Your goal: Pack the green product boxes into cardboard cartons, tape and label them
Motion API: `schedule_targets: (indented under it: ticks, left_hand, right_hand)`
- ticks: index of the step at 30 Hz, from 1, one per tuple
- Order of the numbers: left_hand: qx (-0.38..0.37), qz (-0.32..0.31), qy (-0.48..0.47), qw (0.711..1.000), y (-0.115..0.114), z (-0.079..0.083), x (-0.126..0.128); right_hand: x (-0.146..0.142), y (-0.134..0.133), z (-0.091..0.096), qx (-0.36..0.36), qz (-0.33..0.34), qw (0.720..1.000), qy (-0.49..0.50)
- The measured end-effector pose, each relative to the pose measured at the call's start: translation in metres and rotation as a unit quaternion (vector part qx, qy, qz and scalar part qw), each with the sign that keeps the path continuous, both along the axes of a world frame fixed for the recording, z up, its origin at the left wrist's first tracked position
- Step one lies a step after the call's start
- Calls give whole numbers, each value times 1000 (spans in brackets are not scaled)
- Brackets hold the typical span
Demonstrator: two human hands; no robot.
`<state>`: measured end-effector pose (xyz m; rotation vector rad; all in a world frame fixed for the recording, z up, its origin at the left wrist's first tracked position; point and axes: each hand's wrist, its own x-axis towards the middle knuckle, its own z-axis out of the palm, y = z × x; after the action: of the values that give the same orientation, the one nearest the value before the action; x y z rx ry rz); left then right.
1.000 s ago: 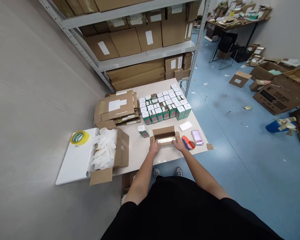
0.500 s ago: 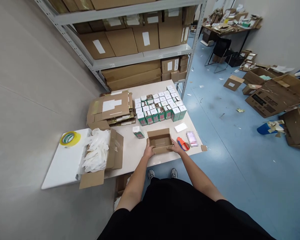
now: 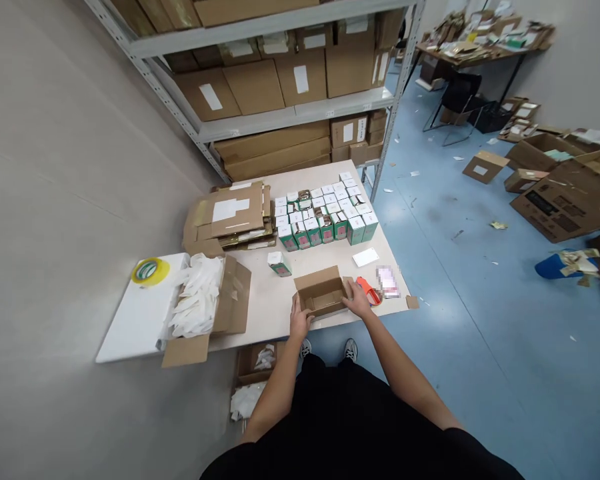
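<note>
An open cardboard box sits at the table's near edge, its far flap raised and its inside showing bare cardboard. My left hand grips its left near corner. At the opposite end, my right hand has its fingers on the right wall. Just right of that hand lies an orange tape dispenser or cutter. One small green and white carton stands alone beyond the box, to the left. Farther back, several similar cartons are packed in rows, some with open tops.
Flattened cardboard is stacked at the back left. A carton of white crumpled material and a yellow tape roll are on the left. A white card lies near the right edge. Shelving full of boxes rises behind.
The box has turned slightly and come a little nearer to me, with both hands still on it. Its right-end flap now shows beside my right hand. The camera view has shifted a little.
</note>
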<state>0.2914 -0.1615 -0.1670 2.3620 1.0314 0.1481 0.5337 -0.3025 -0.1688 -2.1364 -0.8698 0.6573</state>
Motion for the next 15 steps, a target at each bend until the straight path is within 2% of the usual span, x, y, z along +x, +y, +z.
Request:
schedule_targets:
  ticks: [4,8,11,15]
  left_hand:
    - [-17,21,7,1000,-24,6,-22]
    - [-28,39,5,999,-33,16,-52]
    - [-7,62,-10,998,-31,24,-80]
    - [23,125,-7,992,-20,36,-123]
  right_hand:
    - [-2,9,13,48,27,998,-27]
    - [-17,34,26,74,62,995,2]
    - [-42,64,36,98,91,991,13]
    - [-89,107,56,140,172,975,9]
